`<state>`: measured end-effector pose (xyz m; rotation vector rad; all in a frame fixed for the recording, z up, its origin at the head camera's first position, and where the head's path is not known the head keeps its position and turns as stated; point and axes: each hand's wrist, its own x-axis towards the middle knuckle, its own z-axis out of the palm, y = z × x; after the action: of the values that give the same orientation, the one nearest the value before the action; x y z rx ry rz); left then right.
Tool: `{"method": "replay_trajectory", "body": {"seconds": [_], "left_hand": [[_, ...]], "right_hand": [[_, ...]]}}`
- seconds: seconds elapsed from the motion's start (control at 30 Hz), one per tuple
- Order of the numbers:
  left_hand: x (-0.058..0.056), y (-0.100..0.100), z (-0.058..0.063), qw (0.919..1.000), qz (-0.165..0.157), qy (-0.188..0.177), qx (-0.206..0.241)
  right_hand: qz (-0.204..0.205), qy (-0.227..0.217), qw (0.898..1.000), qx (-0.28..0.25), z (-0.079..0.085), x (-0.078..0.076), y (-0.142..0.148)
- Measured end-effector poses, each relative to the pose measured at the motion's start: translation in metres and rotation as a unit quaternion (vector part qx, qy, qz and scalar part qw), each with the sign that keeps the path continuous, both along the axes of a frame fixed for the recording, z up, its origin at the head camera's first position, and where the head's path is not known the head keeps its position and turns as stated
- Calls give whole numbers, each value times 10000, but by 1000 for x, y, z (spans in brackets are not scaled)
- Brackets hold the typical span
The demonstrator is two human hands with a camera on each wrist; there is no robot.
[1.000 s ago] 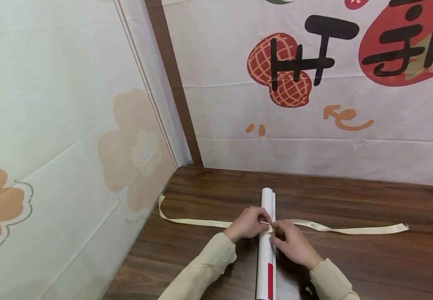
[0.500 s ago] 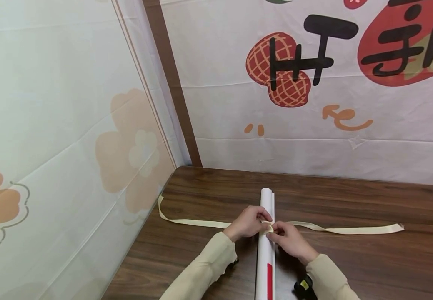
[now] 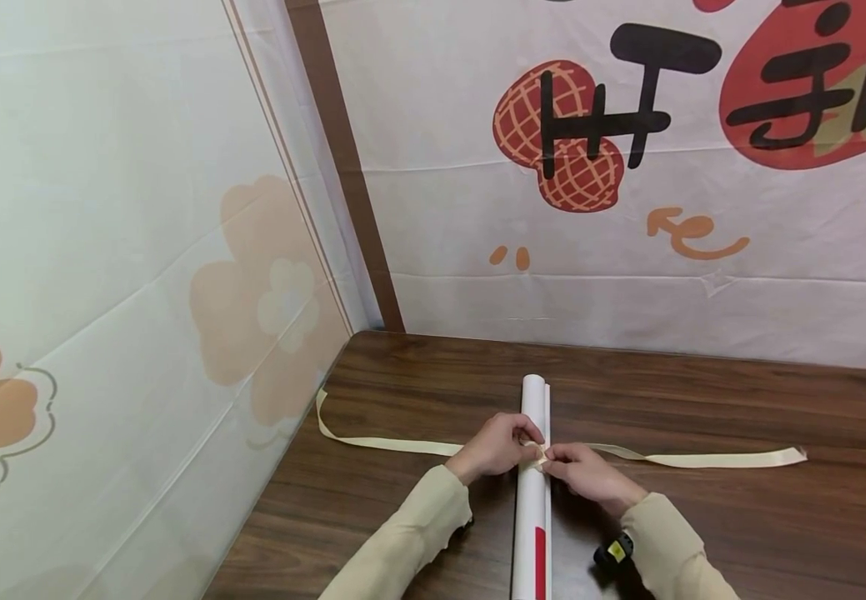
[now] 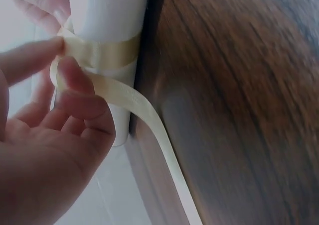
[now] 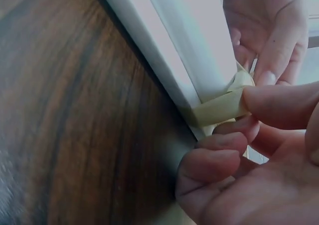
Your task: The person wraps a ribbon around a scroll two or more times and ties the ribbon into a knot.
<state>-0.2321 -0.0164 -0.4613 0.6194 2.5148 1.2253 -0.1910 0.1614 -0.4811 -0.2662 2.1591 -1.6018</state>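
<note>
At the white roll (image 3: 528,517), left hand (image 3: 497,446) and right hand (image 3: 592,477) pinched on ribbon (image 4: 117,54), right fingertips (image 5: 256,101) now closer together.

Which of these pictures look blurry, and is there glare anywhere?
Head view: fairly sharp, the ribbon and white roll cleanly edged; left wrist view: hazy, wood grain smeared across the tabletop; right wrist view: soft too, with a pale sheen on the tabletop at lower left.

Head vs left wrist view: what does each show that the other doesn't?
Head only: the peanut print on the backdrop, the red patch on the white roll, both ribbon ends.
Left wrist only: the ribbon band across the roll's side, and the curled lower fingers of the left hand.
Both: roll, ribbon, table, left hand, right hand.
</note>
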Motion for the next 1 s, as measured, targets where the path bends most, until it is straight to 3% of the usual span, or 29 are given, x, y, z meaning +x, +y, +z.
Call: {"method": "replay_trajectory", "body": {"seconds": [0.43, 1.0], "left_hand": [[2, -2, 0, 9994, -347, 11, -53], [2, -4, 4, 9942, -846, 416, -522]], "right_hand": [[526, -34, 9986, 32, 4, -3, 4], [390, -130, 9992, 2, 7, -3, 5]]}}
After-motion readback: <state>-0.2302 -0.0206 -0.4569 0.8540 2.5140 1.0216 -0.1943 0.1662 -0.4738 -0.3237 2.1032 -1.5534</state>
